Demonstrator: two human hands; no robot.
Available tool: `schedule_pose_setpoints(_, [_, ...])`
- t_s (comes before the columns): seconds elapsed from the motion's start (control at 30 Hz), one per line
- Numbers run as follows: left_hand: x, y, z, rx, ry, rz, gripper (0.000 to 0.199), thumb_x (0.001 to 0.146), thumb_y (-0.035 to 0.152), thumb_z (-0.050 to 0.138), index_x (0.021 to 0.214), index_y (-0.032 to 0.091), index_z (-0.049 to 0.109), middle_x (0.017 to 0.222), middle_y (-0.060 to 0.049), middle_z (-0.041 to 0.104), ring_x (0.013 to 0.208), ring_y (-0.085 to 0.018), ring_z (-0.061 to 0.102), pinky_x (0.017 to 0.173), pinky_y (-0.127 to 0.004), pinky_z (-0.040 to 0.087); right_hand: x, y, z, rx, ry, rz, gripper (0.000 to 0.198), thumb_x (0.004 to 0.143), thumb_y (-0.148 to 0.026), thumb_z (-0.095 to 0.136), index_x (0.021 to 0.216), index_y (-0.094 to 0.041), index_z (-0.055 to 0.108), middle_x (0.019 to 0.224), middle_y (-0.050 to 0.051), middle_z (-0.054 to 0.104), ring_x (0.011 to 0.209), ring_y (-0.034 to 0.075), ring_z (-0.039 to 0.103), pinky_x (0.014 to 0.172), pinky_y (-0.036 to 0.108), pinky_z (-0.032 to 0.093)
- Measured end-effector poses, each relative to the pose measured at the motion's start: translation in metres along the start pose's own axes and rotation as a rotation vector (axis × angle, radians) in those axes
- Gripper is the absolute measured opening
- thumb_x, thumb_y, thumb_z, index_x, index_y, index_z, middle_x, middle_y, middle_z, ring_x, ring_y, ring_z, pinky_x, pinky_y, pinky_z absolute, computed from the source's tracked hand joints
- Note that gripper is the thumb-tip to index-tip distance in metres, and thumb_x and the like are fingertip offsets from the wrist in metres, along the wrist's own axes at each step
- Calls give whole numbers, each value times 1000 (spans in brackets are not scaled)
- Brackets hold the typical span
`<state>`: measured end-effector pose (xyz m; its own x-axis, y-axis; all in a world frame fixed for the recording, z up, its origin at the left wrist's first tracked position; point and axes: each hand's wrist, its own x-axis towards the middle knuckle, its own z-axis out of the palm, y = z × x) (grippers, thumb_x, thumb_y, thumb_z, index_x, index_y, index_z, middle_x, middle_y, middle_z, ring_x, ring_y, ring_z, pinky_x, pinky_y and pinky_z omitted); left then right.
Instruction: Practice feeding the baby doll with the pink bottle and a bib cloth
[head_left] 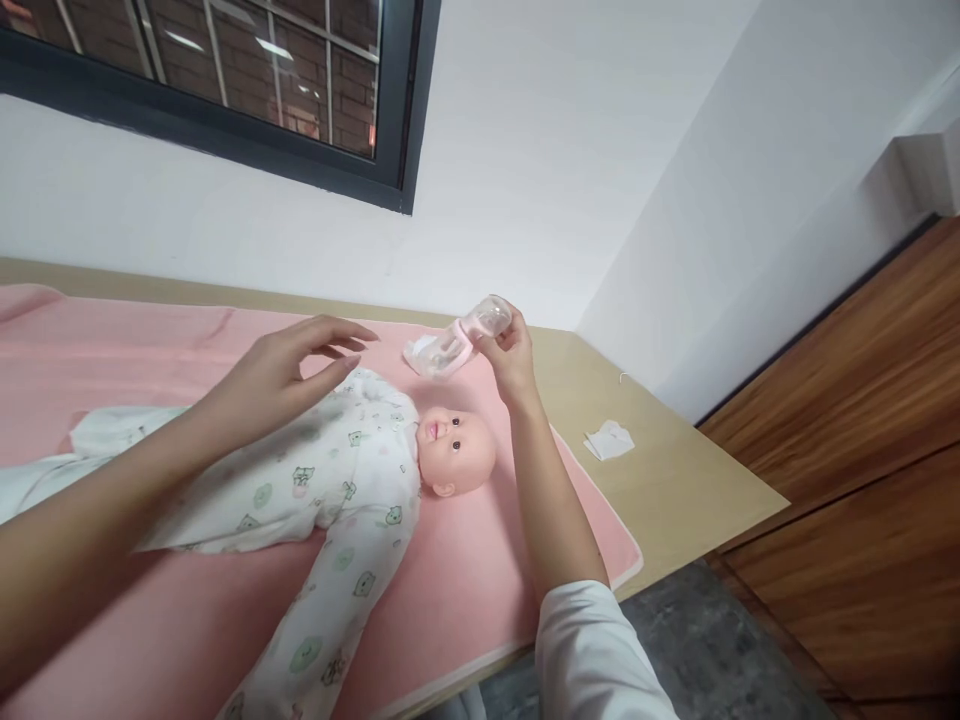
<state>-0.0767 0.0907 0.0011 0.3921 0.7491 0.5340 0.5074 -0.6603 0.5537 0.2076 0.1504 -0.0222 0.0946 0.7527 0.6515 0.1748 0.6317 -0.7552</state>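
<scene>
My right hand (513, 352) grips a clear baby bottle (442, 352) with a pink ring, at its upper right end. The bottle is tilted, its other end pointing down and left, just beyond the head of a baby doll (457, 450). That doll lies on its back in a white suit (315, 480) with green and brown animal prints. Over the doll's chest hovers my left hand (289, 375), fingers stretched out and holding nothing. Whether the bottle's lower end touches the mat is hard to tell.
A pink mat (465, 590) covers much of the wooden table (675, 480). To the right lies a folded white tissue (609, 440). A wall with a dark-framed window (409, 130) stands behind, and wooden cabinet doors (855, 430) are at the right.
</scene>
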Motion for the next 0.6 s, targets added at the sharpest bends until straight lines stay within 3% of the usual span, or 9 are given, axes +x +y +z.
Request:
schedule_pose_setpoints(0.1, [-3, 6, -6, 10, 27, -70, 35, 96, 37, 52, 123, 16, 58, 129, -7, 63, 114, -21, 59, 102, -39, 45, -11, -23, 21, 16, -162, -45, 74, 69, -57, 79, 129, -27, 47, 135, 8, 54, 125, 21, 54, 106, 40, 49])
schedule_pose_setpoints(0.27, [-8, 6, 0, 29, -12, 3, 61, 89, 40, 64, 141, 18, 42, 137, -7, 57, 124, -24, 55, 104, -40, 44, -32, -53, 50, 89, -360, -49, 77, 67, -57, 82, 130, -31, 45, 140, 6, 49, 130, 22, 50, 104, 42, 52])
schedule_pose_setpoints(0.4, [-9, 5, 6, 50, -28, 41, 69, 82, 34, 68, 144, 21, 39, 140, -8, 56, 124, -29, 54, 101, -43, 45, -45, -64, 65, 128, -412, -82, 76, 69, -56, 81, 132, -33, 44, 139, 5, 49, 130, 23, 50, 108, 45, 50])
schedule_pose_setpoints(0.6, [-14, 14, 10, 61, -13, -47, 68, 79, 25, 61, 143, 18, 40, 145, -8, 51, 127, -34, 45, 104, -49, 40, -55, -64, 78, 45, -384, -123, 75, 70, -56, 81, 131, -31, 46, 137, 6, 51, 132, 24, 49, 113, 45, 46])
